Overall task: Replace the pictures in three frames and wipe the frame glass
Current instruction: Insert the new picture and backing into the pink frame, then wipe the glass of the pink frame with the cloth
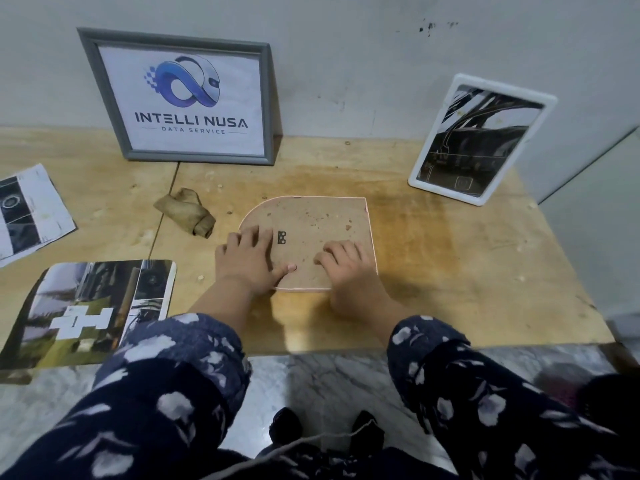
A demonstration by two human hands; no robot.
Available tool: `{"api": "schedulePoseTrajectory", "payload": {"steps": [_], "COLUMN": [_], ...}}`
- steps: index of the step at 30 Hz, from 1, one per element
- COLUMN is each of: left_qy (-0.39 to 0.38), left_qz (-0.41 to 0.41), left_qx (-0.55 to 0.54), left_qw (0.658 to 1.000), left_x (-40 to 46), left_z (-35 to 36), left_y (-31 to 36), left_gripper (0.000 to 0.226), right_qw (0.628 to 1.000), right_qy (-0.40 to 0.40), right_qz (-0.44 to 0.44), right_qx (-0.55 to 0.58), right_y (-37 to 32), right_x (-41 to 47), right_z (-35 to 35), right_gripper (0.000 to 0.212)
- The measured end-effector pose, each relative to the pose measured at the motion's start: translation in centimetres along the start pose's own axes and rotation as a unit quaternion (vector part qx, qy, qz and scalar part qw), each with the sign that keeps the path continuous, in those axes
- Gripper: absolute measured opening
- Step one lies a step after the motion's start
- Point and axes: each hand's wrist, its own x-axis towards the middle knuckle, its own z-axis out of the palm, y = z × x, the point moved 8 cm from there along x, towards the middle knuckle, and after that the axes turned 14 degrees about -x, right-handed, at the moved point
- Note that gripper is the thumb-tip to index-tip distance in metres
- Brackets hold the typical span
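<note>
Frame [313, 233] with a pink rim lies face down on the wooden table [450, 244], directly ahead of me, brown backing board up and its longer side running away from me toward the wall. My left hand [251, 259] rests flat on the near left corner, fingers spread; my right hand [346, 268] presses the near right edge, fingers curled, gripping nothing. Both hands sit equally near, with the small metal hanger [282, 238] between them, closer to my left.
</note>
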Motion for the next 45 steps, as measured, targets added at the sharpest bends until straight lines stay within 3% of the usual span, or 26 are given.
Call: {"api": "schedulePoseTrajectory", "payload": {"steps": [2, 5, 9, 12, 14, 19, 21, 27, 32, 35, 37, 45], "left_qy": [-0.015, -0.011, 0.123, 0.185, 0.195, 0.189, 0.162, 0.086, 0.08, 0.075, 0.079, 0.099], "left_qz": [0.001, -0.01, -0.028, -0.072, -0.09, -0.091, -0.076, -0.06, -0.07, -0.088, -0.101, -0.127], "left_qx": [0.011, -0.071, -0.329, -0.378, -0.398, -0.501, -0.513, -0.538, -0.59, -0.578, -0.553, -0.445], "left_qw": [1.0, 0.997, 0.936, 0.904, 0.892, 0.84, 0.839, 0.837, 0.801, 0.808, 0.823, 0.881], "left_x": [0.1, 0.0, -1.4, -2.4, -2.5, -1.6, -1.0, 1.4, 2.3, 2.5, 2.8, 3.7], "left_z": [-0.1, -0.9, -2.1, -2.2, -2.4, -4.8, -5.9, -6.7, -6.7, -5.3, -3.9, -1.0], "left_y": [-0.1, -0.6, -3.2, -5.4, -6.2, -5.3, -3.8, -0.8, 0.6, 0.7, 0.3, -0.3], "left_gripper": [0.08, 0.069, 0.048, 0.045, 0.05, 0.054, 0.053, 0.06, 0.059, 0.059, 0.058, 0.059], "right_qw": [0.998, 0.997, 0.994, 0.994, 0.997, 0.99, 0.979, 0.88, 0.767, 0.711, 0.695, 0.762], "right_qy": [0.044, 0.032, 0.069, 0.008, -0.039, 0.017, 0.035, 0.086, 0.024, -0.009, -0.031, -0.135], "right_qz": [-0.029, -0.069, -0.085, -0.097, -0.063, 0.079, 0.133, 0.306, 0.435, 0.494, 0.519, 0.497], "right_qx": [0.02, 0.011, -0.015, -0.042, -0.021, 0.112, 0.152, 0.352, 0.471, 0.5, 0.497, 0.393], "right_y": [-1.4, -3.2, -4.2, -4.7, -4.4, -1.3, 0.5, 7.0, 10.8, 11.3, 11.0, 10.8], "right_x": [-0.2, -0.4, -0.1, 0.8, 1.8, 6.7, 8.7, 10.9, 8.3, 5.9, 4.2, 2.1], "right_z": [-0.7, -0.4, -0.9, -0.9, -1.6, -8.3, -10.7, -15.2, -10.3, -4.6, -1.5, 4.5], "right_gripper": [0.025, 0.019, 0.011, 0.02, 0.029, 0.014, 0.011, 0.011, 0.011, 0.01, 0.009, 0.023]}}
